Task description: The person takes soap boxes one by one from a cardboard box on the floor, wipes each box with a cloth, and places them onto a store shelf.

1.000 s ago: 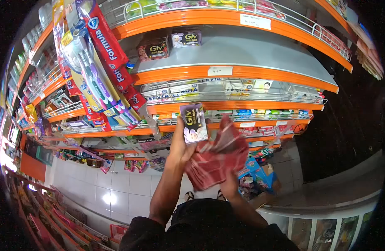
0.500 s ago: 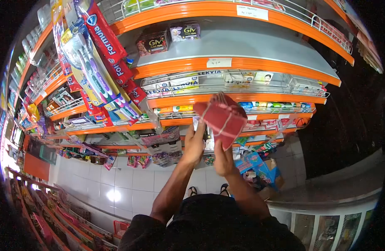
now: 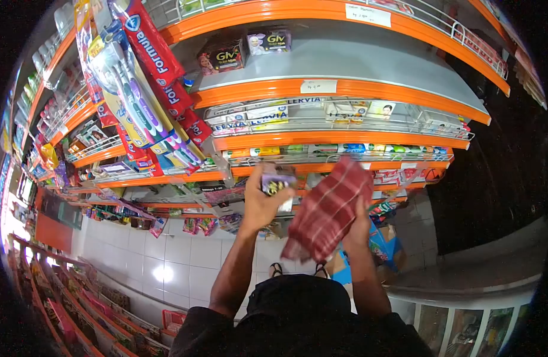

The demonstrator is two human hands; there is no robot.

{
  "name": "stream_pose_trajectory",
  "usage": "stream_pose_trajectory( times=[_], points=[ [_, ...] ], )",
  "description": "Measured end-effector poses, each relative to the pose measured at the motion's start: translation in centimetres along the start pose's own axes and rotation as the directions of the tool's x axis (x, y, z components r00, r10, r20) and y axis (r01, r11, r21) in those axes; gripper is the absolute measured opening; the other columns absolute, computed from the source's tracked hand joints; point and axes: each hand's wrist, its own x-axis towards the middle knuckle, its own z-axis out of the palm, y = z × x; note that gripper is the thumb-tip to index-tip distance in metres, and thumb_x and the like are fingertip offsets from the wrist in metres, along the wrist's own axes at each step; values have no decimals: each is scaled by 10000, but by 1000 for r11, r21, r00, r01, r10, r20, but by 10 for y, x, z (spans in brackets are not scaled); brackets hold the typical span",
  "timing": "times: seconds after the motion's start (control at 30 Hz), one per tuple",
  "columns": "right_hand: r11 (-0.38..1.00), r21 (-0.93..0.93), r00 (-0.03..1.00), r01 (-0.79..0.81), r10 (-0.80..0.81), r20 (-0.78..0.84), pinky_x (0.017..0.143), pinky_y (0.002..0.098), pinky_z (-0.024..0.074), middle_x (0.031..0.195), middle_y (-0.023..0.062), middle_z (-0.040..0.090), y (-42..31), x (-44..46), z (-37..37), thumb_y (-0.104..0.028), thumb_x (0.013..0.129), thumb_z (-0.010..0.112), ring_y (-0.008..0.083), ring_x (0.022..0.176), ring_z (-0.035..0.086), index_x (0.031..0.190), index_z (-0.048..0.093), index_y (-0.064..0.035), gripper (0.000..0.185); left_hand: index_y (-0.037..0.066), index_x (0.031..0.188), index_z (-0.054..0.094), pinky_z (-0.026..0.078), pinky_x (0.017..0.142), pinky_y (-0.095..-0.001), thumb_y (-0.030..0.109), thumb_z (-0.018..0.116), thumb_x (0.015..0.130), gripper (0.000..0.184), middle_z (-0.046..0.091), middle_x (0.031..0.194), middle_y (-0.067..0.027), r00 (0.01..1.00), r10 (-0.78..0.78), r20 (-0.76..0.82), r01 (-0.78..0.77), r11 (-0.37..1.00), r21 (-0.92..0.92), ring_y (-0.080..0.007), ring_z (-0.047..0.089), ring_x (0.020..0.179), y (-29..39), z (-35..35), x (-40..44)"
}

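My left hand (image 3: 260,207) is closed around a small dark and purple soap box (image 3: 278,184), its print blurred by motion. To its right, my right hand (image 3: 358,231) grips a dark red checked cloth (image 3: 332,209), which hangs down loosely in front of the lower shelves. Above both hands, on the grey shelf (image 3: 357,59), stand dark Giv soap boxes (image 3: 221,58) and a purple Giv box (image 3: 270,41) beside them, at the left end.
Toothbrush packs (image 3: 137,107) and red Formula packs (image 3: 152,50) hang at the left. Lervia boxes (image 3: 268,115) stand behind a wire rail (image 3: 345,126) one level down. A blue carton (image 3: 384,245) sits on the tiled floor (image 3: 196,256) at the lower right.
The cloth has left my left hand and now hangs unfolded from my right hand, lower down. The soap box now shows plainly in my left hand, which has shifted slightly left.
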Motion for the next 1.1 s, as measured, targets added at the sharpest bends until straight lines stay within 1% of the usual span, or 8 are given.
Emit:
stream_pose_trajectory(
  times=[0.07, 0.13, 0.27, 0.37, 0.5, 0.6, 0.9, 1.1],
  points=[
    [993, -8, 993, 114, -114, 25, 989, 370, 450, 1307, 130, 552, -19, 6, 8, -388, 1023, 411, 260, 1168, 560, 1380, 431, -50, 492, 41, 1075, 620, 505, 741, -283, 214, 899, 625, 557, 685, 945, -53, 973, 22, 228, -77, 969, 234, -105, 625, 827, 3, -5, -2],
    [74, -886, 827, 459, -399, 395, 1000, 400, 436, 1306, 146, 560, -27, 16, -12, -223, 1006, 472, 298, 1179, 554, 1415, 379, -16, 467, 49, 1073, 633, 504, 760, -297, 225, 905, 604, 569, 689, 946, -56, 941, -6, 340, -123, 927, 355, -120, 635, 846, 24, 5, -2],
    [171, -549, 574, 818, -201, 793, 1090, 436, 320, 1384, 224, 475, -25, -5, 55, -207, 929, 429, 348, 1301, 440, 1329, 495, -6, 452, 92, 1216, 585, 496, 856, -351, 245, 879, 622, 681, 651, 1105, -69, 832, 207, 515, -522, 607, 599, -195, 653, 976, 16, 5, -10],
    [341, -397, 456, 852, -112, 883, 1122, 450, 283, 1432, 203, 440, -23, 1, 64, -126, 845, 466, 355, 1344, 400, 1359, 481, -13, 526, 119, 1391, 439, 357, 1087, -408, 333, 713, 817, 671, 477, 1419, -97, 830, -194, 523, 217, 976, 18, -238, 494, 1276, -37, -36, -20],
    [470, -350, 490, 810, -215, 845, 1127, 428, 287, 1448, 174, 437, -3, -4, 50, -148, 889, 466, 316, 1357, 400, 1375, 464, -8, 506, 122, 1406, 449, 396, 1079, -408, 270, 684, 874, 600, 511, 1388, -121, 626, 276, 729, -733, 528, 429, -246, 483, 1290, -47, -38, -28],
    [547, -489, 667, 679, -182, 723, 1096, 412, 336, 1423, 175, 467, 7, -10, 32, -281, 949, 490, 292, 1331, 438, 1370, 463, 3, 509, 44, 1236, 585, 434, 1012, -393, 197, 841, 672, 638, 615, 1240, -140, 900, -116, 421, 0, 964, 266, -257, 575, 1159, -49, -28, -31],
    [489, -537, 708, 688, -289, 644, 985, 363, 441, 1250, 158, 590, 36, 12, -47, -480, 984, 446, 259, 1169, 566, 1336, 479, -13, 586, 0, 1081, 634, 479, 811, -257, 91, 770, 757, 363, 678, 935, 5, 920, 17, 392, 10, 998, -67, -74, 590, 866, -9, 11, -10],
    [981, -43, 974, -192, 185, -129, 965, 427, 488, 1294, 107, 572, 0, 2, -17, -402, 992, 467, 269, 1161, 575, 1327, 483, -62, 478, 51, 1280, 501, 564, 779, -343, 79, 579, 907, 383, 667, 1021, -114, 901, -421, 104, 418, 776, -473, -209, 672, 902, -22, -5, 1]
  ],
)
